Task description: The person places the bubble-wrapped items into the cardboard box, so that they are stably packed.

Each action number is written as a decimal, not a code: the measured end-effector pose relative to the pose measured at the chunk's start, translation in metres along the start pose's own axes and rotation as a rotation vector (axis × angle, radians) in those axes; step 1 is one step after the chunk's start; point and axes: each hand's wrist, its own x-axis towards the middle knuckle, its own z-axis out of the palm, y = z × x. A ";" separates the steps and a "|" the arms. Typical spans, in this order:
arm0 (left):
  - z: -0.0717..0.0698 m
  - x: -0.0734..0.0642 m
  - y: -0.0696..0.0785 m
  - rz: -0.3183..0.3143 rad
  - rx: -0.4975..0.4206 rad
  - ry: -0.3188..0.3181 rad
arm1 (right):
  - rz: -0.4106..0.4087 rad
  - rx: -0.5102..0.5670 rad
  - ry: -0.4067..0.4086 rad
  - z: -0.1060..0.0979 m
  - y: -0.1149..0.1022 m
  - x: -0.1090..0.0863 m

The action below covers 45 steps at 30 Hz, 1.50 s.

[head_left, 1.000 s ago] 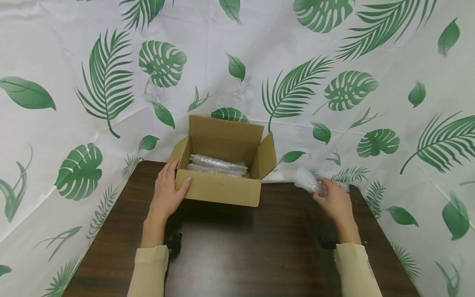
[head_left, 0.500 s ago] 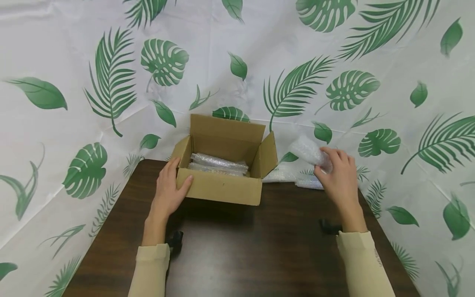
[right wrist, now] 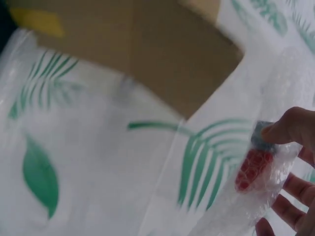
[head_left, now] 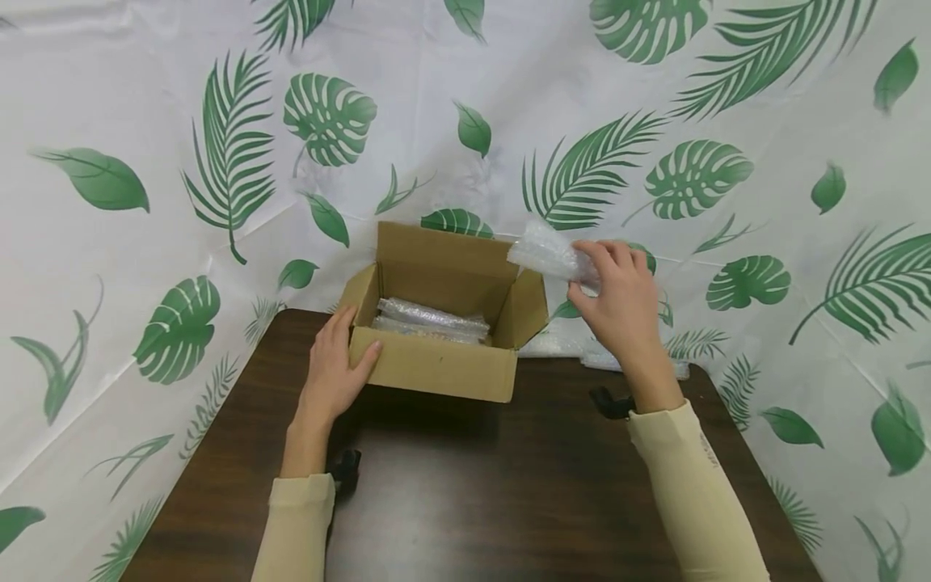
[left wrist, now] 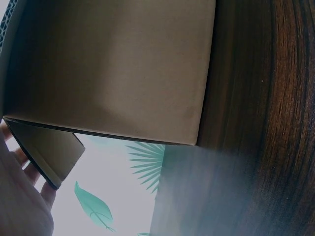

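Observation:
An open cardboard box (head_left: 436,370) stands near the back of the table, flaps spread. My left hand (head_left: 333,372) holds its front left corner, thumb on the front flap; in the left wrist view the fingers (left wrist: 32,172) reach behind the side flap. To the right of the box, raised above its right flap, my right hand (head_left: 618,295) pinches a bubble-wrapped item (head_left: 544,249). Through the clear wrap a red, grey-ended object (right wrist: 253,169) shows in the right wrist view. Inside the box lie bubble-wrapped bundles (head_left: 429,317).
More bubble wrap pieces (head_left: 549,347) lie along the table's back edge, right of the box. A dark wooden table (head_left: 465,485) stretches in front. Behind it hangs a white leaf-print cloth (head_left: 465,73).
My right hand has lifted the bubble-wrapped item off the back right of the table and carried it up and left toward the box. My left hand stays on the box corner.

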 end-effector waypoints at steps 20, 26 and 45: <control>-0.003 0.003 0.001 -0.009 -0.003 -0.017 | -0.172 -0.043 -0.268 0.078 -0.106 0.043; -0.002 0.004 -0.002 -0.002 0.009 -0.009 | -0.156 -0.115 -0.469 0.103 -0.116 0.055; -0.001 0.004 -0.004 -0.002 0.008 -0.005 | -0.045 -0.091 -0.802 0.159 -0.116 0.066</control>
